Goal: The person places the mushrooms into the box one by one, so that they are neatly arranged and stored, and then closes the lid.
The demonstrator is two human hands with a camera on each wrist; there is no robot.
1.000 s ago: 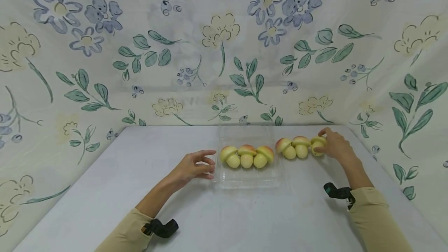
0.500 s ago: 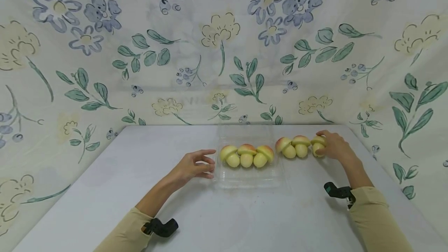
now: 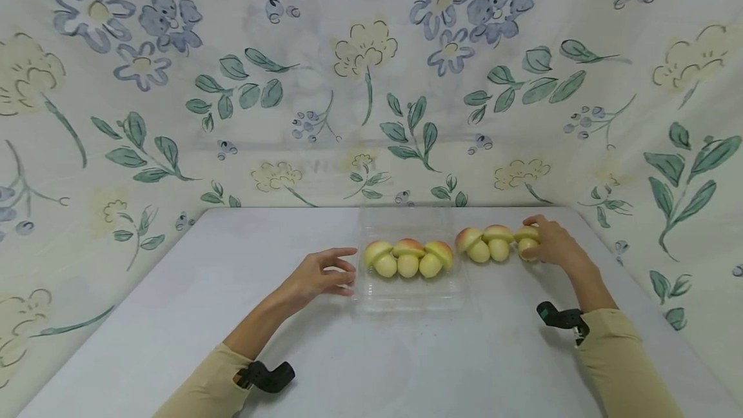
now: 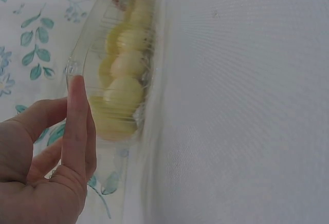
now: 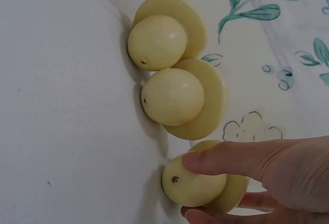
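- Mushrooms fill the middle of the head view: three mushrooms point(image 3: 408, 267) stand side by side in a clear plastic box point(image 3: 409, 302), and a second row is on the table point(image 3: 360, 366) to its right. Only here do both hands show together, along with the pink blush on the caps.
- In that same view the left hand point(image 3: 319, 274) is at the box's left side, fingers apart and loosely bent, gripping nothing. The right hand point(image 3: 555, 242) holds the end mushroom point(image 3: 525, 235), farthest from the box; the middle mushroom point(image 3: 498, 249) and the near mushroom point(image 3: 478, 251) lie between that hand and the box.
- The left wrist view adds the box from its side, its boxed row seen blurred through the ribbed wall. A fingertip overlaps the box's edge; whether it presses there, I cannot tell.
- The right wrist view shows the grip the head view partly hides: thumb on the stem, fingers on the opposite side. It also shows a dark spot at the stem's base, and a gap between this mushroom and its neighbour. Whether it is clear of the table, I cannot tell.
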